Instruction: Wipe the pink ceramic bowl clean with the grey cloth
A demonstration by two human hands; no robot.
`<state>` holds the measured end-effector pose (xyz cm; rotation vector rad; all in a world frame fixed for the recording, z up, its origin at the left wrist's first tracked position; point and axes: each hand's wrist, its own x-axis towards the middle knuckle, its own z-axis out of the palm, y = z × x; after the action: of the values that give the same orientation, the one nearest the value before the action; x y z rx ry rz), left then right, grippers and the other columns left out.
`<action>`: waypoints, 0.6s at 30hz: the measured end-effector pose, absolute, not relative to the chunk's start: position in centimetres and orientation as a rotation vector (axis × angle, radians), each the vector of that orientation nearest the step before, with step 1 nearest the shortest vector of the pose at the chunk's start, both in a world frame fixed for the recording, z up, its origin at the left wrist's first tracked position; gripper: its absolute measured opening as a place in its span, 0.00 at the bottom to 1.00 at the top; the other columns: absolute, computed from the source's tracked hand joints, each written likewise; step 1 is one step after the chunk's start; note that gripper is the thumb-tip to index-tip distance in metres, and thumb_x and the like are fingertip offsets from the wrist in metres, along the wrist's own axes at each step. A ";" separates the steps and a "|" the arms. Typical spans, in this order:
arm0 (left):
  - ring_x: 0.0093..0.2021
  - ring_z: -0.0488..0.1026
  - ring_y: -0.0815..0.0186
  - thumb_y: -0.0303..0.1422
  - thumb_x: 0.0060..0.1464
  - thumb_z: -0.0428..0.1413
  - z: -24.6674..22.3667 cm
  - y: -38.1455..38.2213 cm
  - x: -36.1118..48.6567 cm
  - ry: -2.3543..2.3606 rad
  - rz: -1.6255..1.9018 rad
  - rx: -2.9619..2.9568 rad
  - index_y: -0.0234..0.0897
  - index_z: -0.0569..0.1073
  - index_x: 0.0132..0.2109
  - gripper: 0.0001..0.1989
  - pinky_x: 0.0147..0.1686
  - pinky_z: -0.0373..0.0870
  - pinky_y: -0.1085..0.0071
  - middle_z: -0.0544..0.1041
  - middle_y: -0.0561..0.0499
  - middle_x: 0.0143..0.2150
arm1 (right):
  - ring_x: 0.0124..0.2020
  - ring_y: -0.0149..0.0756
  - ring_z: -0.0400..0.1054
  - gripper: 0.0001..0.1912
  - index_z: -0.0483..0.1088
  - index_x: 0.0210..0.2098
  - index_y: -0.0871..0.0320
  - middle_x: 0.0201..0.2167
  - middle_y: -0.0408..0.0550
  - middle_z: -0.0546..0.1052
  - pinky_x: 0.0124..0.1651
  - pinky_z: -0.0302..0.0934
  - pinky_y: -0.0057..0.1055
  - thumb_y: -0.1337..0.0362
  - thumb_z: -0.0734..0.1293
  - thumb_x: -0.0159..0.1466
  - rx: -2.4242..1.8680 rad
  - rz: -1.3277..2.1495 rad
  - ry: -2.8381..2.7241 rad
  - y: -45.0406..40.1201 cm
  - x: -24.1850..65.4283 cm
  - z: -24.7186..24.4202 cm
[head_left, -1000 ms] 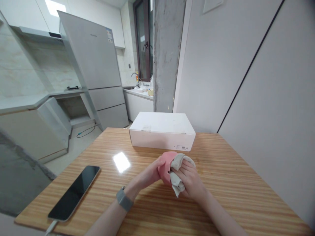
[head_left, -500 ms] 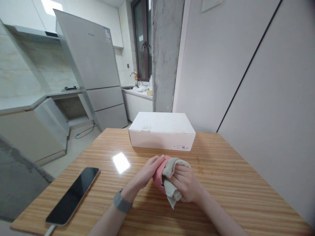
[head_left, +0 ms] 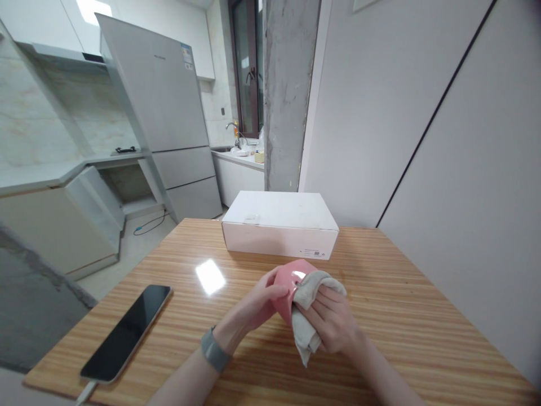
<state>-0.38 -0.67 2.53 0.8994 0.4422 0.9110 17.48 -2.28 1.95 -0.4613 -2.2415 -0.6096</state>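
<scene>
A glossy pink bowl-like container (head_left: 289, 277) is tilted above the table, its open side turned towards the right; its exact kind is unclear. My left hand (head_left: 261, 300) grips it from the left, thumb across the near side and fingers behind. A light grey cloth (head_left: 305, 334) is bunched against the container's rim and partly inside it, one corner hanging down. My right hand (head_left: 333, 320) is closed on this cloth, pressing it to the rim; some of its fingertips are hidden in the folds.
A white box (head_left: 279, 223) stands at the back of the wooden table (head_left: 406, 332). On the left lies a dark-screened phone (head_left: 129, 332) with a white cable (head_left: 87, 393) plugged in. Behind the table are a concrete column (head_left: 287, 101) and a fridge (head_left: 156, 96).
The pink container has turned, showing more of its glossy outer side, and shifted slightly right. My left thumb now lies across it. The cloth and my right hand have moved a little right.
</scene>
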 end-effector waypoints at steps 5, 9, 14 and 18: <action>0.52 0.70 0.52 0.29 0.40 0.66 2.6 -0.8 -0.3 0.527 0.995 1.091 0.34 0.72 0.52 0.28 0.52 0.63 0.61 0.76 0.41 0.51 | 0.35 0.46 0.76 0.21 0.69 0.51 0.69 0.32 0.60 0.81 0.42 0.68 0.42 0.67 0.52 0.66 -0.458 -0.618 -2.269 -2.0 17.1 2.0; 0.53 0.70 0.51 0.35 0.49 0.61 2.5 -0.6 0.8 0.564 1.068 0.991 0.30 0.74 0.51 0.23 0.54 0.63 0.61 0.76 0.39 0.51 | 0.44 0.51 0.75 0.24 0.65 0.56 0.69 0.41 0.64 0.80 0.47 0.68 0.47 0.63 0.53 0.66 -0.534 -0.602 -2.277 -1.5 17.8 2.0; 0.49 0.73 0.57 0.41 0.54 0.53 2.4 0.4 0.4 0.553 1.257 0.671 0.32 0.76 0.46 0.19 0.50 0.66 0.65 0.80 0.46 0.45 | 0.60 0.52 0.62 0.25 0.63 0.59 0.61 0.57 0.59 0.71 0.61 0.54 0.56 0.56 0.56 0.67 -0.743 -0.194 -2.030 -0.8 18.9 1.0; 0.36 0.76 0.62 0.41 0.54 0.53 1.8 0.8 0.3 0.650 1.269 0.432 0.32 0.78 0.34 0.16 0.42 0.69 0.69 0.81 0.49 0.33 | 0.57 0.48 0.66 0.20 0.72 0.49 0.54 0.51 0.50 0.77 0.61 0.57 0.52 0.51 0.60 0.65 -1.041 0.617 -1.214 0.1 17.8 -0.6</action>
<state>0.28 0.77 1.79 0.4318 0.6498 1.2687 17.80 0.05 -0.57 -1.0408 -1.2139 0.6168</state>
